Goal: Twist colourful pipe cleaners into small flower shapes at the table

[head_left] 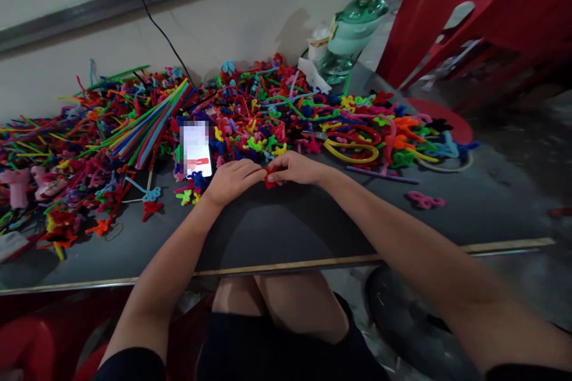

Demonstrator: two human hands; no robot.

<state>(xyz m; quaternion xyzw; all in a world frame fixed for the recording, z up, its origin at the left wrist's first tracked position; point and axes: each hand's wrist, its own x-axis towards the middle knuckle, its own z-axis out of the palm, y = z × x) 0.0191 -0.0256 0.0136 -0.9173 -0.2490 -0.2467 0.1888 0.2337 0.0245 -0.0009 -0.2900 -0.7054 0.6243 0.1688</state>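
Observation:
Both hands meet over the front middle of the dark table [286, 232]. A small red fuzzy pipe-cleaner piece [270, 179] sits between their fingertips, partly covered. My right hand [295, 168] pinches it between thumb and fingers. From the other side, the closed fingers of my left hand [236, 180] reach to the same piece. Beyond them spreads a heap of coloured pipe-cleaner shapes [254, 137]. A lit smartphone [203, 152] rests against the heap, left of my hands. Scissors [351, 153] with a yellow handle lie to the right.
A bundle of straight pipe cleaners [154, 125] lies on the left of the heap. Toward the back right stands a green bottle [353, 36]. A pink looped shape [425, 200] lies near the right end. Red chairs [424, 12] stand beyond the table.

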